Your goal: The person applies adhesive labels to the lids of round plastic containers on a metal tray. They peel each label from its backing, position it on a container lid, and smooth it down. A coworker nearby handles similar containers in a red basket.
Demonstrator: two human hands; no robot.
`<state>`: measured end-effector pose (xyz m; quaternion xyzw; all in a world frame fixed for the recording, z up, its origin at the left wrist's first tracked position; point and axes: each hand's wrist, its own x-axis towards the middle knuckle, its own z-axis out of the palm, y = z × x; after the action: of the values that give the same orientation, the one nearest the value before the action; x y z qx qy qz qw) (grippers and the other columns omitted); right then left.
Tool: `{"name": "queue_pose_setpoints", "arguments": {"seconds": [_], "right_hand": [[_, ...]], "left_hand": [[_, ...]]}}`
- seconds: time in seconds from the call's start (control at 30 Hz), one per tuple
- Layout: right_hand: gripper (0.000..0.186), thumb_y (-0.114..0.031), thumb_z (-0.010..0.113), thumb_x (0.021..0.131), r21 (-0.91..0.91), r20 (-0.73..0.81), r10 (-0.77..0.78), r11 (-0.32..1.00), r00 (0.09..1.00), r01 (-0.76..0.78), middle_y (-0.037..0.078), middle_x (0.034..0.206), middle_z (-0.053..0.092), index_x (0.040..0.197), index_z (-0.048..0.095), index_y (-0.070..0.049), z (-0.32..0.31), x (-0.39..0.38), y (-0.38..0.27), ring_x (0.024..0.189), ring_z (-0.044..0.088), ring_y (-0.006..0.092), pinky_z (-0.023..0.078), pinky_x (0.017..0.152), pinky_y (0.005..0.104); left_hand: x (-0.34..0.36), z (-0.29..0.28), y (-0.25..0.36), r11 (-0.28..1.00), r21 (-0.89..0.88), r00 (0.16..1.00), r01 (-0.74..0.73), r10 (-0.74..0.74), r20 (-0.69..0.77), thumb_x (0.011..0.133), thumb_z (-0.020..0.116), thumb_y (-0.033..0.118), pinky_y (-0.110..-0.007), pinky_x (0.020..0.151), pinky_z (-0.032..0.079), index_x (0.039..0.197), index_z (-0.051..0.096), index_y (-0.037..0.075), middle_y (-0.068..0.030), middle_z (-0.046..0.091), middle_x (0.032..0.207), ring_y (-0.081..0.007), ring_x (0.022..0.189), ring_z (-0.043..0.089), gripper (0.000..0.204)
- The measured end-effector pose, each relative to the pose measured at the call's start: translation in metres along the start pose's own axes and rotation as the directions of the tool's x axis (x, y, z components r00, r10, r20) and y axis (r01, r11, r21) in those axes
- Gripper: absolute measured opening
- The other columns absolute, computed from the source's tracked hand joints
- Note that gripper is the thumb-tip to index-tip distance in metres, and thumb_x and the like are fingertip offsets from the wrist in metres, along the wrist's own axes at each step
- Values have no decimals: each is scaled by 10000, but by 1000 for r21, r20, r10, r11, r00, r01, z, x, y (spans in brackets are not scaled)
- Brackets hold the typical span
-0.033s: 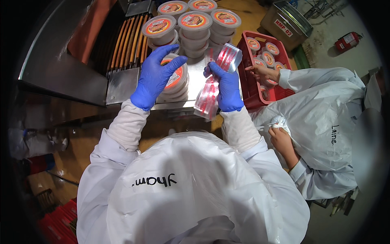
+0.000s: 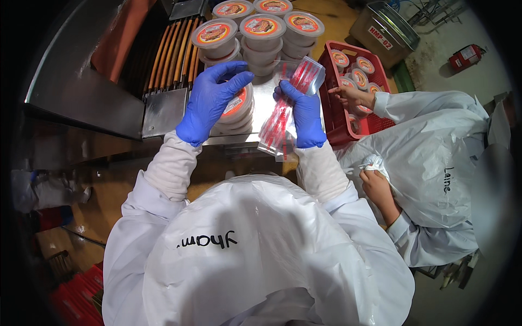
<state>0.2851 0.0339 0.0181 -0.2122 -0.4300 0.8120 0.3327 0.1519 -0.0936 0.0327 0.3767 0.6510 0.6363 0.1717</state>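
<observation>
Blue gloves cover both my hands. My left hand (image 2: 211, 103) is above a short stack of round lidded tubs (image 2: 235, 111), its fingers curved and its thumb apart from them; I see nothing between them. Part of the top lid is hidden under this hand, and whether they touch I cannot tell. My right hand (image 2: 304, 117) is closed around a bunch of flat clear plastic sleeves with red print (image 2: 276, 126). The upper end of the bunch folds over above my thumb, and the lower ends hang past the steel table's (image 2: 217, 140) near edge.
Taller stacks of lidded tubs (image 2: 262, 31) stand at the back of the table. A slatted roller section (image 2: 173, 54) lies to the left. At the right, a red crate (image 2: 330, 117) holds more tubs; a co-worker's bare hand (image 2: 353, 98) reaches over it, another holds a white cloth (image 2: 374, 162).
The lower ends of the plastic sleeves have fanned apart a little. The fingertips of my left hand have curled slightly inward. The co-worker's hands look the same.
</observation>
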Motion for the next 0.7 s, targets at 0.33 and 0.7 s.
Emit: {"name": "queue_pose_setpoints", "arguments": {"seconds": [0.33, 0.7], "right_hand": [[358, 11, 737, 657, -225, 227, 17, 974, 974, 36, 45, 821, 612, 978, 580, -15, 41, 8, -1, 743, 582, 134, 469, 657, 262], [325, -3, 705, 659, -623, 126, -25, 776, 992, 98, 16, 746, 561, 962, 591, 17, 27, -5, 12, 670, 518, 93, 431, 627, 233]], "left_hand": [[24, -33, 18, 871, -464, 987, 162, -149, 64, 861, 596, 217, -235, 663, 487, 949, 611, 25, -33, 617, 817, -110, 705, 592, 212], [-67, -104, -21, 715, -570, 914, 404, -340, 221, 744, 675, 98, -248, 695, 490, 1305, 388, 73, 8, 519, 829, -77, 777, 533, 631]]}}
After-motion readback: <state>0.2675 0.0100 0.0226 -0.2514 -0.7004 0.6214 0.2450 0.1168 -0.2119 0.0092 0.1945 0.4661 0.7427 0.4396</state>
